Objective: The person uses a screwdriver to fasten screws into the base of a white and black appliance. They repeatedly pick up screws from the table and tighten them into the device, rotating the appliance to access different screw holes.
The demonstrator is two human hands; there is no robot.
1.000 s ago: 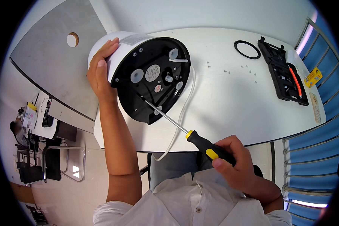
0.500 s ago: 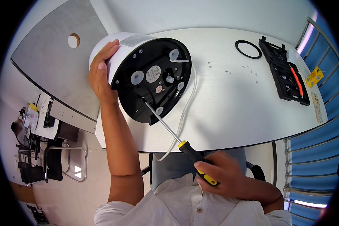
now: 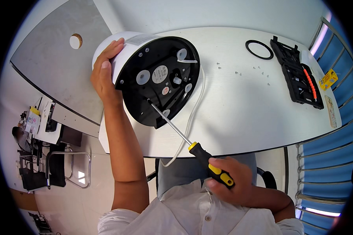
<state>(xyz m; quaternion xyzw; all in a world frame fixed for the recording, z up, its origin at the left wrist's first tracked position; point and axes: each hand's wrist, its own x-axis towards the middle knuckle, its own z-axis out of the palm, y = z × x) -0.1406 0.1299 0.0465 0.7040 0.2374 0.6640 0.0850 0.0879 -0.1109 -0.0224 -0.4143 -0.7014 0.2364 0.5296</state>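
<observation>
A white rounded appliance [image 3: 127, 44] lies tipped on its side on the table, its black underside [image 3: 139, 102] facing me. Suction-cup feet, small screws and round labels show on that underside. My left hand [image 3: 107, 74] grips the white housing from the left, fingers lying over its top. In my right hand [image 3: 235, 178] is a black and yellow screwdriver [image 3: 203, 154], held around the handle with the thumb along it. The screwdriver's tip sits in a hole in the lower part of the underside; whether a screw is in there is hidden.
A white cord [image 3: 192, 117] runs from the appliance over the table's front edge. Several small screws [image 3: 237, 73], a black ring [image 3: 259, 49], an open black tool case [image 3: 296, 78] with an orange flexible shaft and a yellow box [image 3: 328, 80] lie on the white table [image 3: 239, 121].
The screwdriver handle has turned and shifted slightly right and down. My right fingers have changed their hold on it. My left hand and the appliance have barely moved.
</observation>
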